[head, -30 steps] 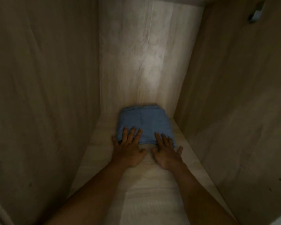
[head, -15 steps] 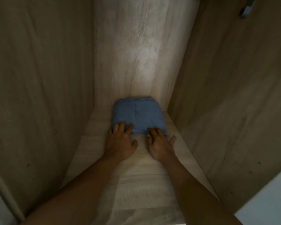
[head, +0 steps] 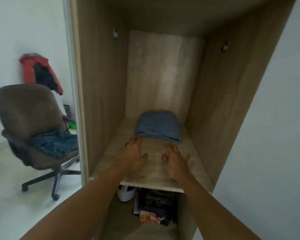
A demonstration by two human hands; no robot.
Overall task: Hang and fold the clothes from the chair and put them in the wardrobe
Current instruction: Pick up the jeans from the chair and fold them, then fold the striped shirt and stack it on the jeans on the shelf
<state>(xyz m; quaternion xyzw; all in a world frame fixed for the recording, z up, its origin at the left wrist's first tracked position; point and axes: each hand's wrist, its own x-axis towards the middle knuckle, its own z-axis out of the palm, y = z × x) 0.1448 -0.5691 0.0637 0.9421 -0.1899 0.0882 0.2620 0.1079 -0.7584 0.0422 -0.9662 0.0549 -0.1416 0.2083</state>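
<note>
Both hands withdrawn from the folded blue garment (head: 158, 126), which they pressed half a second ago; view now farther back, taking in the whole compartment and the room to the left; left hand (head: 133, 156): palm down over the shelf (head: 109, 156), fingers loosely spread, holding nothing, fingertips just beside the garment's near left corner, contact not discernible; right hand (head: 175, 160): palm down, fingers spread and slightly bent, holding nothing, apart from the garment's near edge; folded blue garment: lying flat on the shelf, toward the back of the wardrobe (head: 102, 84), between its two side walls, far edge near the back panel; two metal brackets, one high on the left wall (head: 115, 33), one high on the right wall (head: 224, 47); below the shelf: white object (head: 126, 194) at left, dark pile (head: 158, 203) beside it, contents too blurred to identify; chair (head: 24, 108): brown swivel type, standing on the floor left of the wardrobe; striped dark garment (head: 55, 142) lying crumpled on its seat; red garment (head: 29, 70) against the wall behind the chair.
</note>
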